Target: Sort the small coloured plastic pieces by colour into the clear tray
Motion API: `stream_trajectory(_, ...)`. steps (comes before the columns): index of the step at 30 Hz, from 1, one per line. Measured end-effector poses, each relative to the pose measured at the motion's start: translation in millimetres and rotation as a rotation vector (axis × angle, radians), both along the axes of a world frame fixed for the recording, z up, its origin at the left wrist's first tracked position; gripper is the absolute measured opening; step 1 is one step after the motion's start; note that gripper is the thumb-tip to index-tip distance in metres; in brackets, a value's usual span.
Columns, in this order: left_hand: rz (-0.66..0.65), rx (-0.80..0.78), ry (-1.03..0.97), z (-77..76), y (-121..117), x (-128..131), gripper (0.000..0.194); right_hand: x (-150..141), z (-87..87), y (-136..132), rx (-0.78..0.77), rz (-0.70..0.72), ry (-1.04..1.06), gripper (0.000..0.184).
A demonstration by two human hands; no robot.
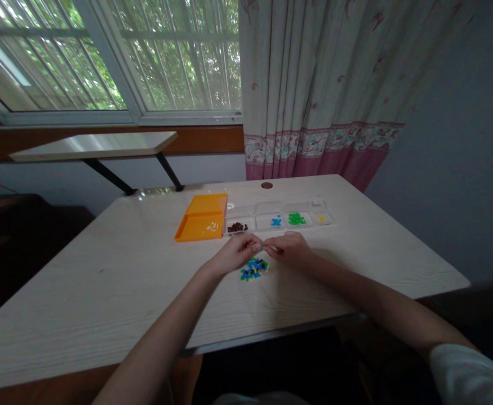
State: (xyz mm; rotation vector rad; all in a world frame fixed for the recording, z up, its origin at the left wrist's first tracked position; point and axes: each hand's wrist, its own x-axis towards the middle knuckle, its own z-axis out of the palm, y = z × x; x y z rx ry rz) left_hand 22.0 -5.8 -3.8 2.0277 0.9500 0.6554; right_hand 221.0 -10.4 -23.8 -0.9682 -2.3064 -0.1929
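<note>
My left hand [238, 251] and my right hand [287, 247] meet over the table, fingertips pinched together. Between them shows a tiny green piece [262, 246], too small to make out its kind; both hands seem to grip it. Just below lies a loose pile of small blue, green, dark and yellow pieces [253, 269]. Beyond my hands, clear plastic boxes stand with lids raised, holding dark brown pieces [237, 227], blue pieces [276, 221], green pieces [297, 218] and yellow pieces [321, 218]. White pieces [213, 226] lie in an open orange box [182, 229].
The pale wooden table [115, 281] runs back to the wall, with a round cable hole [267, 185] near its rear edge. A raised shelf [98, 145] on black brackets stands at the back left. A window and a patterned curtain [313, 84] are behind.
</note>
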Motion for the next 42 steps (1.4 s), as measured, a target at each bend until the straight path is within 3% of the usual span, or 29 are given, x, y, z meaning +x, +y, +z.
stream_trajectory(7, -0.003, 0.054, 0.032, 4.6, -0.8, -1.8, 0.028, 3.5, 2.5, 3.7, 0.038, 0.015, 0.007, 0.022)
stream_trajectory(15, -0.102, 0.111, 0.247, 7.8, 3.1, -15.3, 0.017, 29.8, 24.1, 19.4, 0.120, -0.166, 0.208, 0.028)
stream_trajectory(21, -0.105, 0.148, 0.350, 4.0, 5.2, -16.2, 0.016, 37.4, 26.9, 22.6, 0.162, -0.202, 0.255, 0.028)
stream_trajectory(32, -0.063, 0.259, 0.404, 3.6, 5.9, -20.0, 0.019, 44.5, 33.4, 24.3, 0.029, -0.265, 0.211, 0.030)
stream_trajectory(42, -0.055, 0.348, 0.398, 5.7, 9.3, -26.1, 0.018, 69.8, 35.3, 40.8, -0.171, -0.615, 0.035, 0.028)
